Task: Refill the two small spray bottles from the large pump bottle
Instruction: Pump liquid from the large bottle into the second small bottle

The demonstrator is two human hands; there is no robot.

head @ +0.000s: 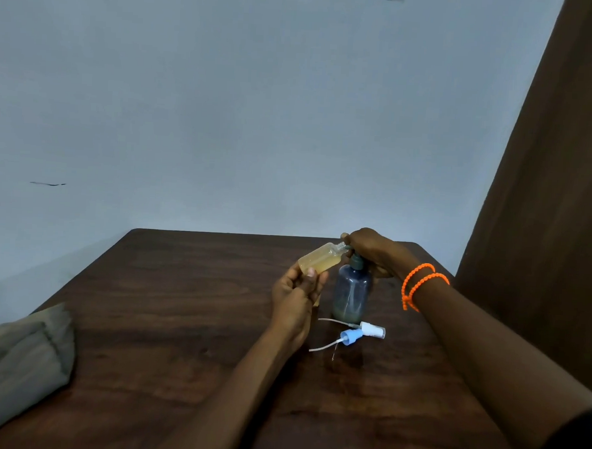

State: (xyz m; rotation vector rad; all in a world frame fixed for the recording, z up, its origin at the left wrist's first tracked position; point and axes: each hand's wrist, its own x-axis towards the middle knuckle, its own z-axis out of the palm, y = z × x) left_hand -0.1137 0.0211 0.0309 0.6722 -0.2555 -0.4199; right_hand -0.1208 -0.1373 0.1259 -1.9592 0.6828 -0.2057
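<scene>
Yellowish spray bottle tilted in left hand, at pump bottle.

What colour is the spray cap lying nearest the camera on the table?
Light blue, with a white dip tube; the spray cap shows clearly in the head view.

The pump head of the large translucent blue plastic pump bottle is covered by the right hand. The base of the small clear plastic spray bottle of yellowish liquid is hidden behind the left hand. The folded grey-green cloth is cut off by the left edge.
</scene>
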